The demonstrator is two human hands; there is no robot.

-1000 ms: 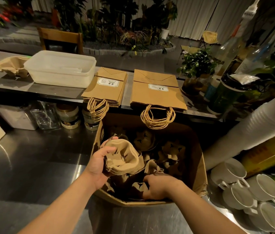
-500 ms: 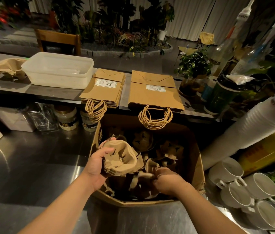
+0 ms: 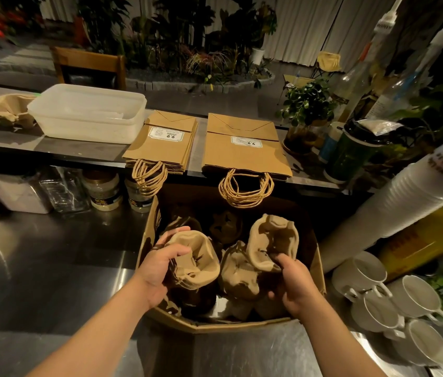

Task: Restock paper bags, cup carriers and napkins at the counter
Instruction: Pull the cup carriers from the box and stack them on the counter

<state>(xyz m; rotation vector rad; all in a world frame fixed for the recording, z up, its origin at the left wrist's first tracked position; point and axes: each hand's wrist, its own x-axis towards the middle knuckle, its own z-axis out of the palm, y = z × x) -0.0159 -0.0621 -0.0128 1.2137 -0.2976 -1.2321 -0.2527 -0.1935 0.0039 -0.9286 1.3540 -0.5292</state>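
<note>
1. Cup carriers [image 3: 196, 263], a nested stack, sit clamped in the left hand [image 3: 157, 265] grip above the cardboard box [image 3: 319, 270].
2. Right hand [image 3: 293, 285] grip pinches another cup carrier [image 3: 269, 240] over the same box.
3. Paper bags [image 3: 245, 152] lie on the bench [image 3: 79, 151] behind.

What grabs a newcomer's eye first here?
Both hands over the open cardboard box at centre: the left hand grips a stack of cup carriers, the right hand holds another stack. Behind, two piles of paper bags lie on the raised counter.
</note>
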